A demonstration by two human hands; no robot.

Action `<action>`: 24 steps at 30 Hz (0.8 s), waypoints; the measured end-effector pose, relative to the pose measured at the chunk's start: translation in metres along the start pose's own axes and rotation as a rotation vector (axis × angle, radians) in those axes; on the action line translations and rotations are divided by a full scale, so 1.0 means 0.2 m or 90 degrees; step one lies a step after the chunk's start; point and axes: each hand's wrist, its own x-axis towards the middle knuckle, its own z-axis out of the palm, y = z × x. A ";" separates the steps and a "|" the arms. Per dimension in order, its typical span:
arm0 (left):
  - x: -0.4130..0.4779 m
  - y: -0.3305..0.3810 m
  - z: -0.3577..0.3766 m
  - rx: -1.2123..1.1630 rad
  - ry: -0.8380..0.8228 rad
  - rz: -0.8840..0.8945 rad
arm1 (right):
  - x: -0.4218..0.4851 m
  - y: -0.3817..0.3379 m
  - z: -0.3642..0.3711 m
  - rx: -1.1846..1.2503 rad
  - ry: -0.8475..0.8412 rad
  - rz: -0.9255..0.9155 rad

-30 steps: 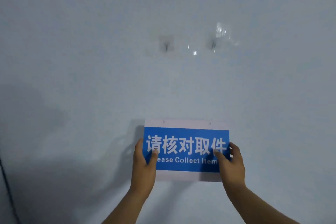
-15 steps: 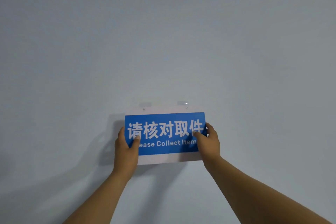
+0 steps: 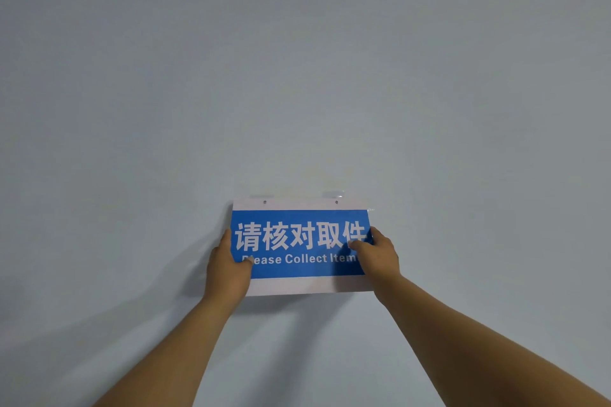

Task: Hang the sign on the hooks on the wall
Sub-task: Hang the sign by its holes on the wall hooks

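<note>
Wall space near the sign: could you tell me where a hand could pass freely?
The wall is bare above the sign, to both sides, and below it between the forearms. It is crowded at the sign's side edges, gripped by the left hand and right hand, and at the clear hooks.

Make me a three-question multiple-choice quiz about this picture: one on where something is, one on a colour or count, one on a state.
1. Where are the two small holes of the blue-and-white rectangular sign?
A. top white strip
B. bottom strip
C. blue band

2. How many hands touch it?
A. none
B. one
C. two

3. How is the sign held?
A. lying on a floor
B. upright, against the pale grey wall
C. folded

Answers: 1 A, both dots sit in the top strip below the clear hook pads. 2 C, the left hand and right hand grip its sides. 3 B, its text reads level.
</note>
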 end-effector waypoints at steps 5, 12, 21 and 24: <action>0.01 -0.01 -0.01 0.026 -0.002 -0.013 | 0.03 0.05 0.00 -0.040 -0.014 0.009; -0.05 -0.02 -0.04 0.017 -0.014 -0.019 | 0.01 0.08 0.02 -0.090 0.000 -0.004; -0.10 0.03 -0.08 -0.005 -0.012 0.007 | -0.02 0.08 0.00 -0.068 0.013 -0.035; -0.07 0.07 -0.09 -0.026 0.005 0.014 | 0.02 0.02 -0.01 -0.064 0.011 -0.048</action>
